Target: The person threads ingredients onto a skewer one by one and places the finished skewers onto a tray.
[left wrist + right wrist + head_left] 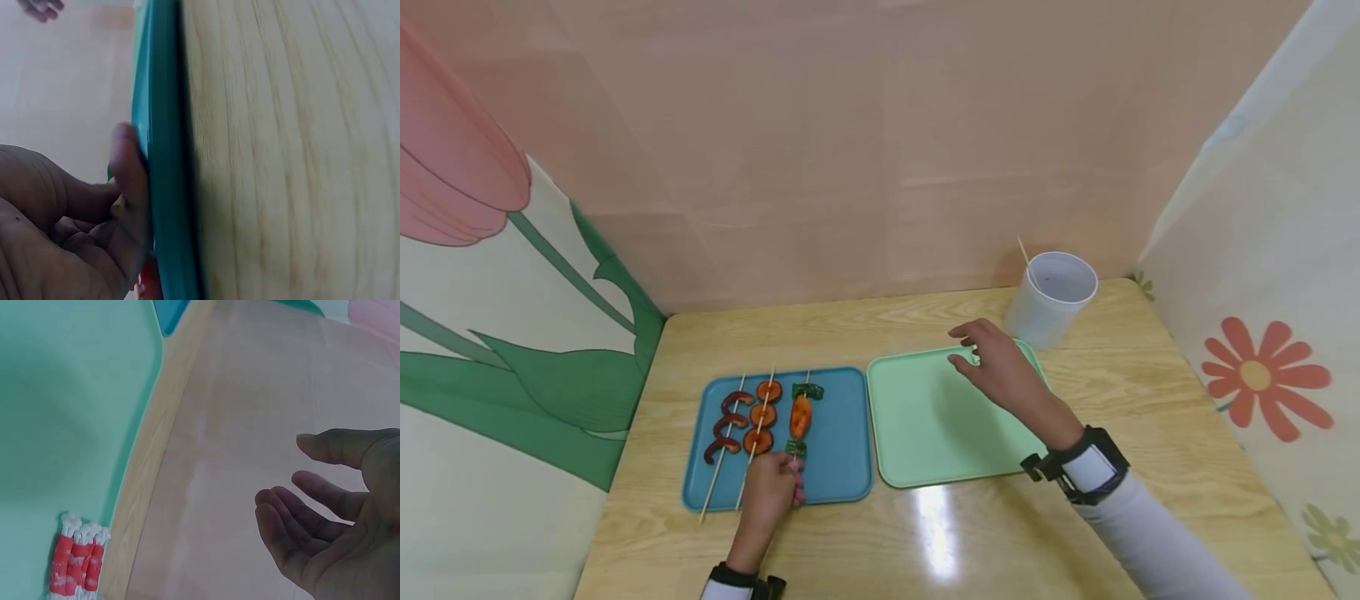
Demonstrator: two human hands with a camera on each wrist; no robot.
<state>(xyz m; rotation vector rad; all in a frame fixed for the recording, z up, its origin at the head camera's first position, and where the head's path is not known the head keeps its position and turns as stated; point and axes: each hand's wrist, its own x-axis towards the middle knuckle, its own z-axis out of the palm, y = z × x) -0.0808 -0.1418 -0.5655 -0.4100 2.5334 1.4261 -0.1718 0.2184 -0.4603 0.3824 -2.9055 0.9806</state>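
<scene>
Left hand point(772, 492), lower left of frame, pinches the carrot skewer point(800, 418) at its near end | skewer lies on blue tray point(842, 467) | right hand point(997, 367) hovers relaxed, fingers loose, holding nothing, over green tray point(925, 425) centre | white cup point(1050, 300) behind.

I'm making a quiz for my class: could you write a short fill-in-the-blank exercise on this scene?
1. The skewers lie on the ___ tray.
2. The left hand pinches the near end of the skewer with the orange piece, the ___ of the three.
3. The right hand hovers above the ___ tray.
4. The white cup holds one ___.

Missing words: blue; rightmost; green; stick
</scene>
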